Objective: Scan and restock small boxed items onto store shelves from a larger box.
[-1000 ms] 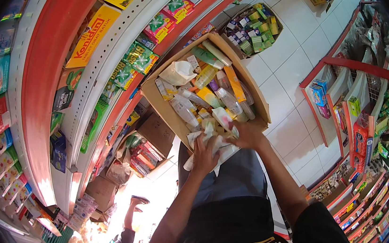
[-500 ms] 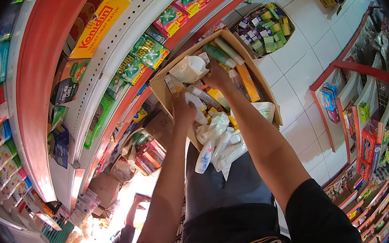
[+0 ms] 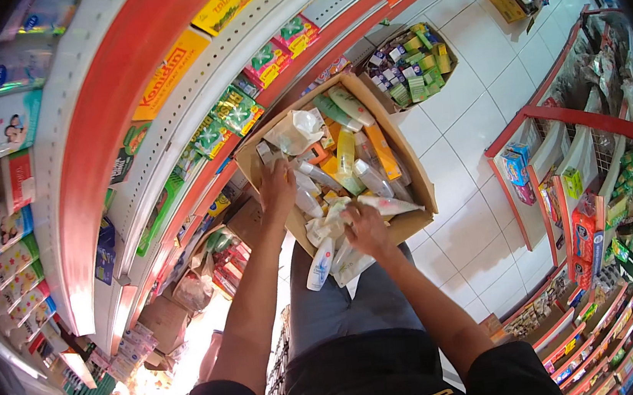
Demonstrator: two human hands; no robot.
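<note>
A: Hands, quick, where?

B: Both at the open box [image 3: 409, 224], in front of the person's legs; left hand [image 3: 278, 187] inside along the left wall, right hand [image 3: 368, 229] over the near edge

A: Fingers?

B: Left ones point down among the bottles, tips hidden, can't tell if they grip; right ones curl onto white wrap [image 3: 325, 225], touching it, can't tell if it's pinched

A: Box contents?

B: Jumbled: yellow bottle [image 3: 345, 154] mid, clear bottle [image 3: 373, 177] just right and nearer, orange carton [image 3: 382, 152] along the right side, green tube [image 3: 335, 111] at the far end, white bag [image 3: 294, 133] far left

A: Anything sticking out?

B: White bottle [image 3: 320, 265], tilted over the near edge, left of the right hand, above the legs

A: Around it?

B: Shelf [image 3: 236, 52] on the left, green packets [image 3: 237, 111] on it; second box on the floor [image 3: 475, 161] beyond, full of small packs [image 3: 417, 65]; red-edged rack [image 3: 586, 123] right, well apart
</note>
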